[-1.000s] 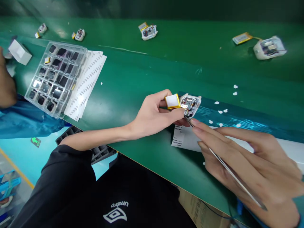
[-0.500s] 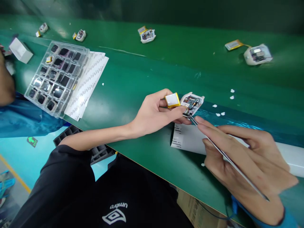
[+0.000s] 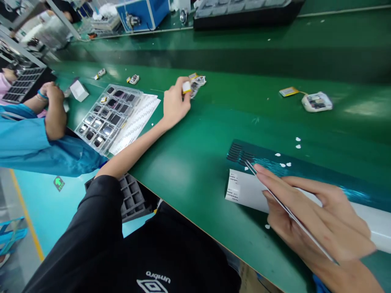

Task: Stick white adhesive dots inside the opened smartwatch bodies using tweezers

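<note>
The small white device shell (image 3: 198, 82), open side up with its circuit board showing, sits far out on the green belt (image 3: 195, 162), and the left hand (image 3: 174, 101) is stretched to it at arm's length, fingertips pinched on the yellow-edged battery pack (image 3: 186, 87) that hangs off the shell by short wires; holding the pack seems to be a way to steady or place the unit without touching the board. The right hand (image 3: 311, 211) lies low near the belt's front edge, fingers closed on a pair of thin metal tweezers (image 3: 287, 209) whose tips point out over the white label sheet (image 3: 244, 189), likely so that the tool stays ready beside it. Four open shells show on the belt: the one under the left hand, one at the right (image 3: 317, 101) with its battery lying beside it, and two small ones (image 3: 133, 79) further left. One clear plastic tray (image 3: 106, 118) of dark square parts rests on a fan of printed white strips (image 3: 137, 122). A few white specks (image 3: 284, 162) dot the belt. At the far left another person's arm in a blue sleeve (image 3: 33, 138) rests at the belt edge
</note>
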### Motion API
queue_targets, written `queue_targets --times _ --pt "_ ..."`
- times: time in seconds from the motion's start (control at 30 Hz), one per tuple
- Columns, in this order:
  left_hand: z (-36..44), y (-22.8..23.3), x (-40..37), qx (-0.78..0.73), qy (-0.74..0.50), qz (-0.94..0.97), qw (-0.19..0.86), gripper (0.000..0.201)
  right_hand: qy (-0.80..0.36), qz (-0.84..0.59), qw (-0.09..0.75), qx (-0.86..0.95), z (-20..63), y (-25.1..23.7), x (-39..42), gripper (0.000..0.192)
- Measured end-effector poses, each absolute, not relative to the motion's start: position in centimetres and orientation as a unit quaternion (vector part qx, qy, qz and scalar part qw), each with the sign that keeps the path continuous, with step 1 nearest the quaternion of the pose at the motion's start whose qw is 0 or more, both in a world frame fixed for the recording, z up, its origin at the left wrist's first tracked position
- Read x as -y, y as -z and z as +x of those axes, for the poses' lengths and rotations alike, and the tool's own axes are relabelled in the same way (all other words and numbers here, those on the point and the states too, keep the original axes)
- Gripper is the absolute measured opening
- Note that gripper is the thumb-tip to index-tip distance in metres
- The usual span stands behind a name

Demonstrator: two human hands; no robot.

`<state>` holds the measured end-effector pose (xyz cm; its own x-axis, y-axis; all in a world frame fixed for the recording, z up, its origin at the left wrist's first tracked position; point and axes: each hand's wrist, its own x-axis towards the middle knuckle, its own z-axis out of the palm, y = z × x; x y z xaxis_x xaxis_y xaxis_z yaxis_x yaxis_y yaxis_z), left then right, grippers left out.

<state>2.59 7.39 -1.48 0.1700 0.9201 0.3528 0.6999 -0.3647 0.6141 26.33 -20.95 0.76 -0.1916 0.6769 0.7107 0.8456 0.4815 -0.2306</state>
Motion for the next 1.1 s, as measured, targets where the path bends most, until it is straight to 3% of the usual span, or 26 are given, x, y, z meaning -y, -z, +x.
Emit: queue_targets --times 0.13,0.2,0.33,0.53,0.73,0.8,0.93,1.1 --pt "0.2 2.7 -14.5 -0.619 -0.294 0.725 0.069 0.047 0.160 -0.463 0.399 0.776 26.1 -0.9 20.4 0.089" --pt "0.4 3.3 -16.5 -0.585 -0.297 0.751 0.075 0.053 0.155 -0.467 0.399 0.774 26.0 -1.0 20.3 0.090" --pt "2.3 4.3 -18.8 -0.469 -0.255 0.836 0.122 0.044 0.146 -0.467 0.401 0.774 26.0 -1.0 20.3 0.093" --pt "2.7 3.5 -20.0 -0.427 -0.199 0.866 0.171 0.047 0.154 -0.463 0.401 0.775 26.1 -0.9 20.2 0.093" --pt "3.4 0.3 -14.8 -0.394 -0.260 0.861 0.192 0.015 0.148 -0.459 0.401 0.779 26.1 -1.1 20.4 0.087" --pt "4.7 -0.8 -10.8 -0.396 -0.318 0.817 0.274 0.017 0.142 -0.465 0.400 0.777 26.1 -1.2 20.6 0.078" --pt "7.3 -2.5 -1.6 -0.344 -0.364 0.660 0.561 0.011 0.129 -0.480 0.423 0.757 26.2 -1.4 20.5 0.056" --pt "8.8 -2.6 6.5 -0.251 -0.236 0.562 0.752 0.026 0.139 -0.520 0.426 0.728 26.4 -1.2 20.2 0.050"
